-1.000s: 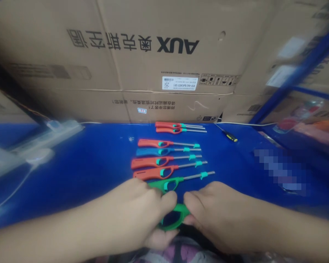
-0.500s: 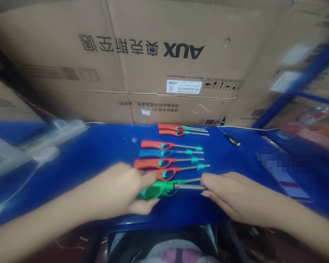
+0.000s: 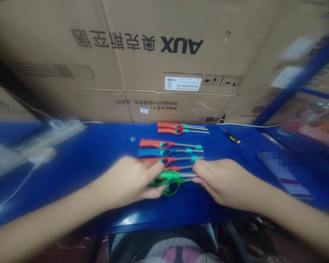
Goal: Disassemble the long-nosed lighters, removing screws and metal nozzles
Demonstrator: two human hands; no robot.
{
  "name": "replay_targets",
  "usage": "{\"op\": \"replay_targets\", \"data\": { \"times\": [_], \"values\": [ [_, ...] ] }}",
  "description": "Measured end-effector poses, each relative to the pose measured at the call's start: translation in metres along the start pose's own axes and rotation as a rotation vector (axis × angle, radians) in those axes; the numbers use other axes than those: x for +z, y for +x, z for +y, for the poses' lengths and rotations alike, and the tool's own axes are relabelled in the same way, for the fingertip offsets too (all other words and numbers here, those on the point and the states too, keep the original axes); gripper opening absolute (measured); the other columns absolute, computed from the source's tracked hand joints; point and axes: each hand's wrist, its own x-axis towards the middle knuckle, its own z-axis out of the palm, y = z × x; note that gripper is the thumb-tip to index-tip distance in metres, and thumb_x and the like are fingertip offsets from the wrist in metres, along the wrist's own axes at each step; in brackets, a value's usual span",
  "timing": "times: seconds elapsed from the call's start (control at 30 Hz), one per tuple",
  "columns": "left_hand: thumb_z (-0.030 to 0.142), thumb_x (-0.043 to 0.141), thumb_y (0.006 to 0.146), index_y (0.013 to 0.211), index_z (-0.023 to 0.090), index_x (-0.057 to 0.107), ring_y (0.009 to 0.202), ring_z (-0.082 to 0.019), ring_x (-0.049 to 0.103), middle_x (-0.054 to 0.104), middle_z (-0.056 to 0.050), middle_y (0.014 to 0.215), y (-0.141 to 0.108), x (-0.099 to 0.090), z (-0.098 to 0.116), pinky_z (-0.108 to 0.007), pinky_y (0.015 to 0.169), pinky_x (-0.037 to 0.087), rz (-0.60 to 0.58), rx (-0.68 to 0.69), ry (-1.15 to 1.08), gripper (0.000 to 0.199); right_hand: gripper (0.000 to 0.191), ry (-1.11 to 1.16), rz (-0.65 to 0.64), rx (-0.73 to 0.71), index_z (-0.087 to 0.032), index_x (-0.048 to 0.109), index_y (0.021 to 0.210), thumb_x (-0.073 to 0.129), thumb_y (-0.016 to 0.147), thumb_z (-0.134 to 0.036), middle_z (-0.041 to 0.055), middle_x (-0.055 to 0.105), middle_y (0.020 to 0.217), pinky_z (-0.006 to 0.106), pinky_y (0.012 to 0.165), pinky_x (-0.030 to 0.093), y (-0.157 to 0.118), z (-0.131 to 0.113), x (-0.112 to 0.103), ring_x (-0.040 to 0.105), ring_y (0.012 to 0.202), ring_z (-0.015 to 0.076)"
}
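Observation:
A green gas lighter [image 3: 172, 175] with a metal barrel lies between my two hands. My left hand [image 3: 133, 180] is closed around its handle, thumb and fingers pinching it. My right hand [image 3: 220, 182] pinches the far end of the barrel, hiding its tip. Just below and behind it shows a second green lighter [image 3: 172, 190], partly covered by the first and by my left hand. Beyond my hands lie a red lighter [image 3: 175, 168], mostly hidden, another red lighter [image 3: 168, 160], a blue lighter [image 3: 153, 152] and a third red lighter [image 3: 150, 143], their barrels pointing right.
Two more red lighters [image 3: 170, 130] lie at the back of the blue table [image 3: 98, 146]. A black and yellow screwdriver [image 3: 232, 137] and a phone [image 3: 286, 175] are on the right. To the left is a white power strip [image 3: 63, 133]. A large cardboard sheet [image 3: 142, 73] stands behind.
Both hands have moved slightly away from me with the green lighter, toward the row. The lighter has shifted and turned, and my right hand now covers the end of the nearest red lighter.

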Motion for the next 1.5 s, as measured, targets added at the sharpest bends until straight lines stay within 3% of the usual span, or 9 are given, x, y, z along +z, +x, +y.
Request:
{"op": "replay_targets", "data": {
  "times": [0.3,0.47,0.63,0.77,0.87,1.0,1.13,1.3,1.5],
  "values": [
    [0.044,0.046,0.102,0.105,0.021,0.058,0.058,-0.017,0.064,0.071,-0.001,0.083,0.002,0.002,0.001,-0.029,0.048,0.036,0.087,0.080,0.157,0.026,0.025,-0.063,0.038,-0.019,-0.019,0.057,0.089,0.036,0.103,-0.023,0.0010,0.057,0.075,0.032,0.054,0.026,0.005,0.002,0.000,0.048,0.058,0.0161],
    [0.056,0.043,0.101,0.102,0.023,0.058,0.058,-0.020,0.064,0.070,0.000,0.077,0.005,0.004,0.003,-0.030,0.050,0.035,0.126,0.006,0.158,0.037,0.027,-0.052,0.064,0.016,-0.018,0.058,0.086,0.037,0.103,-0.023,0.0022,0.059,0.075,0.031,0.060,0.031,0.006,0.007,0.006,0.051,0.065,0.0169],
    [0.053,0.037,0.104,0.098,0.023,0.061,0.054,-0.019,0.062,0.068,-0.001,0.070,0.012,0.007,0.002,-0.029,0.050,0.031,0.089,-0.042,0.191,0.039,0.025,-0.005,0.047,0.061,-0.016,0.062,0.091,0.039,0.101,-0.018,0.0044,0.062,0.079,0.030,0.061,0.032,0.008,0.011,0.011,0.054,0.070,0.0175],
    [0.059,0.036,0.101,0.100,0.023,0.064,0.053,-0.020,0.060,0.067,-0.004,0.065,0.035,0.006,-0.017,-0.029,0.050,0.025,0.014,-0.085,0.159,0.046,0.027,0.079,-0.024,0.118,-0.016,0.063,0.095,0.038,0.103,-0.025,0.0064,0.066,0.086,0.031,0.066,0.037,0.022,0.030,0.011,0.058,0.077,0.0193],
    [0.065,0.040,0.097,0.098,0.022,0.068,0.058,-0.021,0.062,0.068,-0.005,0.067,0.062,0.009,-0.045,-0.028,0.052,0.026,-0.055,-0.150,0.059,0.052,0.036,0.237,-0.002,0.191,-0.018,0.063,0.103,0.034,0.106,-0.037,0.0080,0.069,0.100,0.032,0.081,0.043,0.040,0.063,0.020,0.061,0.093,0.0212],
    [0.062,0.045,0.095,0.100,0.020,0.070,0.064,-0.018,0.062,0.072,-0.005,0.080,0.096,0.023,-0.084,-0.026,0.057,0.034,-0.122,-0.154,-0.259,0.049,0.038,0.248,0.062,0.429,-0.013,0.064,0.104,0.030,0.106,-0.030,0.0142,0.067,0.107,0.036,0.095,0.042,0.065,0.121,0.050,0.059,0.103,0.0242],
    [0.060,0.052,0.090,0.093,0.017,0.071,0.063,-0.017,0.059,0.071,-0.004,0.079,0.116,0.044,-0.110,-0.026,0.057,0.036,-0.160,-0.175,-0.372,0.047,0.022,0.270,0.008,0.473,-0.013,0.067,0.104,0.049,0.099,-0.024,0.0135,0.070,0.109,0.031,0.091,0.045,0.075,0.158,0.084,0.062,0.100,0.0221],
    [0.054,0.051,0.093,0.102,0.017,0.072,0.079,-0.018,0.066,0.074,-0.007,0.096,0.121,0.066,-0.123,-0.026,0.069,0.046,-0.109,-0.127,-0.409,0.044,0.019,0.267,-0.047,0.491,-0.013,0.068,0.104,0.058,0.095,-0.026,0.0123,0.071,0.104,0.032,0.087,0.045,0.075,0.163,0.106,0.061,0.097,0.0220],
    [0.042,0.042,0.099,0.109,0.013,0.070,0.103,-0.022,0.063,0.070,-0.013,0.110,0.115,0.069,-0.123,-0.033,0.096,0.047,0.127,-0.128,-0.389,0.041,0.015,0.269,-0.085,0.513,-0.012,0.066,0.093,0.052,0.096,-0.019,0.0139,0.069,0.098,0.031,0.081,0.045,0.077,0.153,0.106,0.060,0.087,0.0202]
  ]
}}
